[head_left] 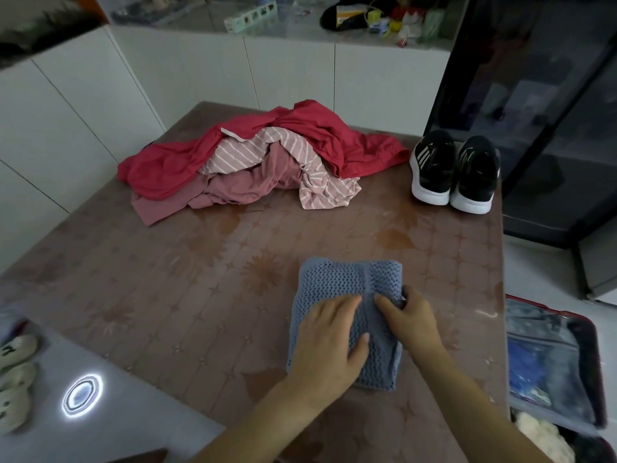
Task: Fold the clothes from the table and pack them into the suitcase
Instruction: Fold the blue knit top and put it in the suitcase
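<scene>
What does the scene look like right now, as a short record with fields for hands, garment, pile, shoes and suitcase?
left hand: flat, pressing on the blue knit garment
right hand: pinches that garment's right edge
blue knit garment: folded, near side of the table
pile: red, striped and pink clothes, unfolded, far side
sneakers: black pair, far right corner
suitcase: open, right of the table

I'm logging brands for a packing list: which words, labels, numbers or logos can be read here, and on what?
None can be read.
Small white tag on the crumpled red garment: too small.
Pair of black sneakers with white soles: white stripes, no words.
White slippers at the left edge: dark marks, blurred.
</scene>
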